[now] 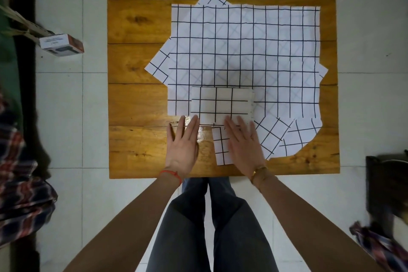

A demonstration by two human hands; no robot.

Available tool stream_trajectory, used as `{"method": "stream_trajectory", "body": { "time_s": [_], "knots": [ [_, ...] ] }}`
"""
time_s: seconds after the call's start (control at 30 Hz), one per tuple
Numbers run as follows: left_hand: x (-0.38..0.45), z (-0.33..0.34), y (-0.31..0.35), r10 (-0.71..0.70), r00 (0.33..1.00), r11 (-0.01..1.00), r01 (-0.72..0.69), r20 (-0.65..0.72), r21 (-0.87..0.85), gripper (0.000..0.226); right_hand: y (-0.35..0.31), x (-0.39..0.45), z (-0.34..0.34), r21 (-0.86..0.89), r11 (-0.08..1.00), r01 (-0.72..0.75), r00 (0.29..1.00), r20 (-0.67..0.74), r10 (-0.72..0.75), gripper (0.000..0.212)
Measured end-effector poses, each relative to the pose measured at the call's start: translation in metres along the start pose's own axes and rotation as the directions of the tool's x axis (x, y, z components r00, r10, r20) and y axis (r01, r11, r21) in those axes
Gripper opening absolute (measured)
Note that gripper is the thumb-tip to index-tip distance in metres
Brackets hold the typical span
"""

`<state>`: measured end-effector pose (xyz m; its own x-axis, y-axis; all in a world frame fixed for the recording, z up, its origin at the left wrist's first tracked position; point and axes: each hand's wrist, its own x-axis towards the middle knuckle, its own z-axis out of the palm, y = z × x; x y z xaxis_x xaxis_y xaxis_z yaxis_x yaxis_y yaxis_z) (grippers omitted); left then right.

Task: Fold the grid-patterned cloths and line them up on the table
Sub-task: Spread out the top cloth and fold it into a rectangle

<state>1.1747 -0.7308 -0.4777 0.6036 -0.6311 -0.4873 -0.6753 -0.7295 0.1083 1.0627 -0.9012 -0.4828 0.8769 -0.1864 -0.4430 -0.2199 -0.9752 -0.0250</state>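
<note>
a folded grid cloth (221,104) lies as a compact rectangle near the front of the wooden table (141,28), resting on top of a heap of unfolded grid cloths (242,51) spread flat and overlapping at different angles across the middle and right of the tabletop. corners of the lower sheets poke out at the far edge, at the left and at the front right, and a narrow strip of one sheet (221,147) shows between the two hands. the left hand (183,141) lies flat on bare wood, fingers straight and slightly spread, its fingertips just at the front left corner of the folded cloth. the right hand (245,142) lies flat too, fingers straight and close together, covering part of the loose sheets with its fingertips at the folded cloth's front edge — neither hand grips anything. around the table, on the pale tiled floor: a small cardboard box (61,44) to the left, plaid fabric (19,172) at the left edge, and a dark piece of furniture (386,185) at the right with more plaid fabric (379,247) below it.
</note>
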Motion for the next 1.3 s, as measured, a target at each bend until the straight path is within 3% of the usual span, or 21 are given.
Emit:
{"method": "stream_trajectory", "body": {
  "time_s": [0.1, 0.2, 0.3, 0.37, 0.43, 0.53, 0.73, 0.93, 1.03, 1.1, 1.17, 1.23, 1.3],
  "knots": [
    [0.001, -0.002, 0.000, 0.013, 1.000, 1.000, -0.012, 0.015, -0.011, 0.068, 0.028, -0.021, 0.006, -0.006, 0.991, -0.130, 0.991, 0.009, 0.130, 0.058],
    [0.002, -0.003, -0.002, 0.030, 1.000, 0.999, -0.031, -0.005, -0.021, 0.065, 0.035, -0.025, 0.001, 0.033, 0.990, -0.140, 0.990, -0.021, 0.141, 0.055],
    [0.006, -0.009, -0.002, 0.015, 0.989, 0.996, -0.028, -0.150, -0.090, 0.054, 0.034, -0.008, -0.016, 0.146, 0.983, -0.110, 0.972, -0.193, 0.138, 0.043],
    [0.013, -0.016, 0.001, -0.107, 0.958, 0.980, 0.057, -0.265, -0.190, 0.040, 0.034, 0.014, -0.030, 0.233, 0.966, -0.112, 0.931, -0.315, 0.184, 0.029],
    [0.023, -0.023, 0.004, -0.267, 0.926, 0.944, 0.195, -0.266, -0.267, 0.031, 0.035, 0.044, -0.045, 0.297, 0.949, -0.109, 0.909, -0.357, 0.216, 0.019],
    [0.036, -0.029, 0.007, -0.389, 0.908, 0.899, 0.338, -0.155, -0.278, 0.036, 0.039, 0.091, -0.064, 0.307, 0.946, -0.100, 0.920, -0.333, 0.205, 0.016],
    [0.049, -0.027, 0.016, -0.477, 0.877, 0.848, 0.442, -0.060, -0.291, 0.041, 0.040, 0.134, -0.080, 0.279, 0.960, -0.011, 0.973, -0.217, 0.074, 0.018],
    [0.051, -0.022, 0.016, -0.494, 0.868, 0.797, 0.432, -0.046, -0.422, 0.025, 0.039, 0.140, -0.076, 0.365, 0.931, -0.003, 0.991, -0.122, 0.051, 0.014],
    [0.049, -0.027, 0.013, -0.505, 0.860, 0.757, 0.396, -0.079, -0.519, 0.015, 0.043, 0.140, -0.074, 0.492, 0.871, 0.007, 0.997, -0.070, 0.032, 0.011],
    [0.050, -0.033, 0.009, -0.541, 0.837, 0.654, 0.357, -0.082, -0.667, 0.009, 0.044, 0.139, -0.078, 0.650, 0.760, -0.007, 0.998, -0.047, 0.050, 0.008],
    [0.051, -0.040, 0.004, -0.592, 0.806, 0.472, 0.311, -0.034, -0.825, 0.009, 0.045, 0.137, -0.084, 0.769, 0.638, -0.052, 0.995, -0.012, 0.095, 0.008],
    [0.052, -0.050, 0.002, -0.641, 0.767, 0.310, 0.277, 0.015, -0.910, 0.014, 0.044, 0.133, -0.092, 0.844, 0.524, -0.116, 0.991, 0.058, 0.124, 0.006],
    [0.057, -0.056, 0.000, -0.691, 0.717, 0.141, 0.264, 0.096, -0.954, 0.022, 0.042, 0.130, -0.096, 0.916, 0.337, -0.217, 0.973, 0.175, 0.150, 0.003]
  ]
}}
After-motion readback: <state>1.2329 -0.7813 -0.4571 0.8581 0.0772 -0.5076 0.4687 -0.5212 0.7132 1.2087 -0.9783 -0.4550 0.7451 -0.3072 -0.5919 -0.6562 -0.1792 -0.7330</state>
